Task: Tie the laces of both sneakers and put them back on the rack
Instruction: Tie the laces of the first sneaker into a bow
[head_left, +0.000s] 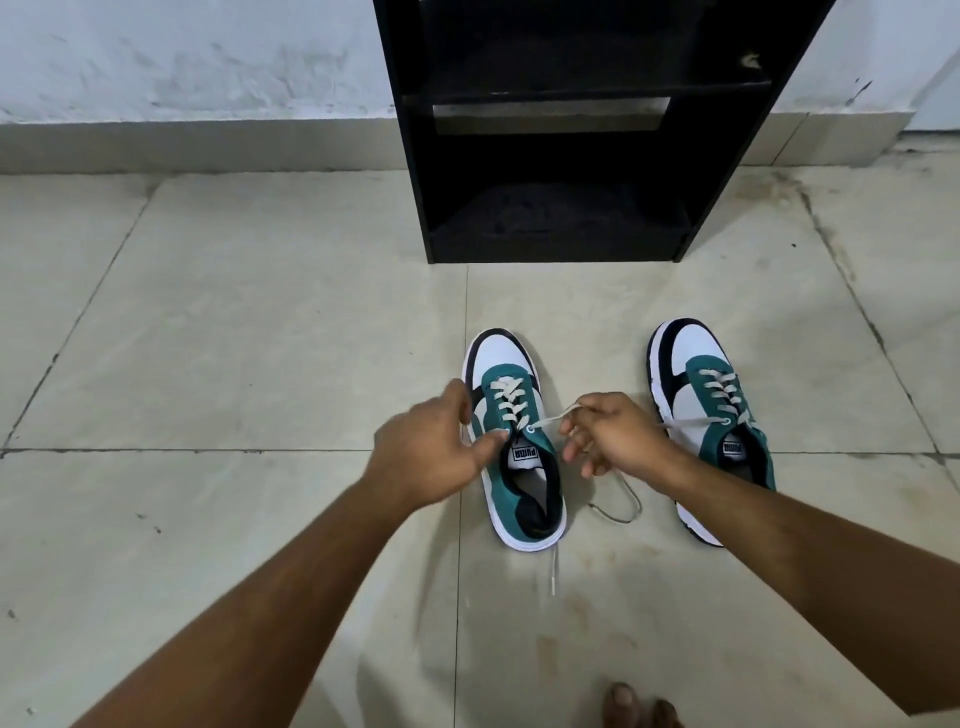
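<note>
Left hand: the left hand (431, 452) sits left of frame centre, fingers curled, thumb tip pressed at the top eyelets of the left sneaker (514, 441); whether it grips a lace cannot be told.
Right hand: the right hand (613, 436) is just right of centre, thumb and forefinger pinching a lace (550, 420) that runs taut from that sneaker's top right eyelet; the other fingers hang loosely curled.
Left sneaker: on the tiled floor (234, 338) at frame centre, long axis running up and down the frame, toe towards the rack (561, 130), heel nearest the camera.
Loose lace end: a second lace end (554, 571) trails from under its heel towards the bottom of the frame.
Right sneaker: the right sneaker (706, 415) lies right of centre, well apart from its mate, toe up-frame and tilted slightly left, laces untied, heel partly behind the right forearm.
Rack: black, open shelves, upper centre of the frame, against the wall.
Toes: bare toes (639, 706) at the bottom edge.
</note>
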